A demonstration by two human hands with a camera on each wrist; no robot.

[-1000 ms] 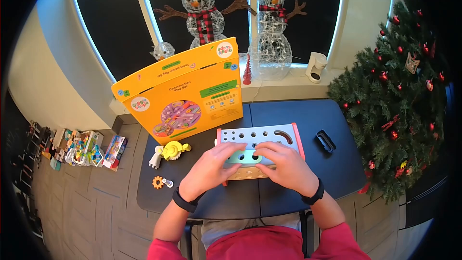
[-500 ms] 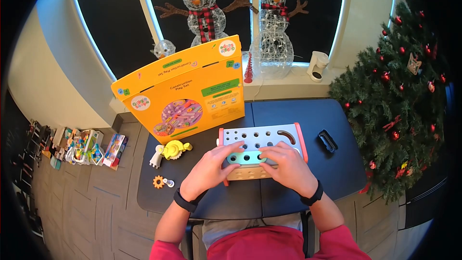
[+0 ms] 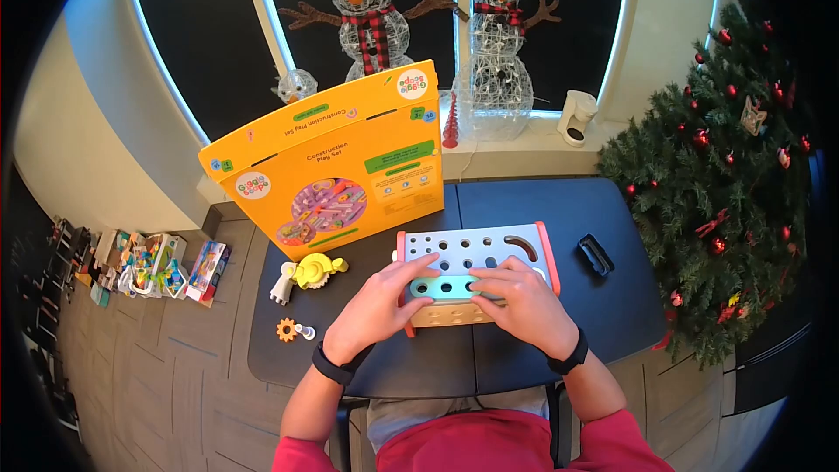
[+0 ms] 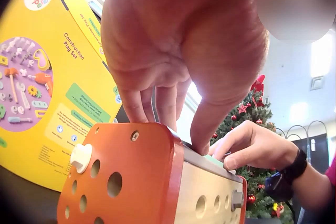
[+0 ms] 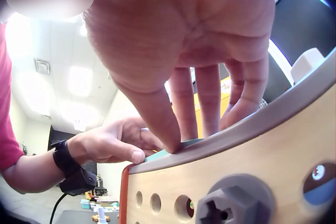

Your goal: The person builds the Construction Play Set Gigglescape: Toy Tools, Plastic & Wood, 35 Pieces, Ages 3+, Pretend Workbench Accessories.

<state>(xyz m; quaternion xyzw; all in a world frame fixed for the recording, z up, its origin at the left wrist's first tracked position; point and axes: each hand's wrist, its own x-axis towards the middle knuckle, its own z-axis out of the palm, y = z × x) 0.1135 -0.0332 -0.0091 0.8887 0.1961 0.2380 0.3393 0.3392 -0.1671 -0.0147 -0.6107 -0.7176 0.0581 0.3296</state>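
A toy workbench (image 3: 500,251) stands in front of me, with a holed light-grey top, red end panels (image 4: 152,176) and a pale wooden front. Along the front of its top lies a teal strip (image 3: 434,287) with three round holes showing. My left hand (image 3: 376,301) holds the strip near its left end, thumb in front and fingers behind. From the other side, my right hand (image 3: 517,297) pinches the right part and covers that end. A grey hex bolt (image 5: 231,203) sits in the wooden front; a white knob (image 4: 80,157) sticks out of the left panel.
Behind the workbench leans a large yellow box (image 3: 350,162). Left on the dark table (image 3: 559,201) lie a yellow toy piece (image 3: 315,271), an orange gear (image 3: 286,329) and a light-coloured screw (image 3: 305,332). A black tray-like piece (image 3: 595,255) lies right, near a Christmas tree (image 3: 690,183).
The teal strip has shifted left along the workbench top, so a third hole shows between my hands. My right hand has moved slightly right. Over the last half second little has moved.
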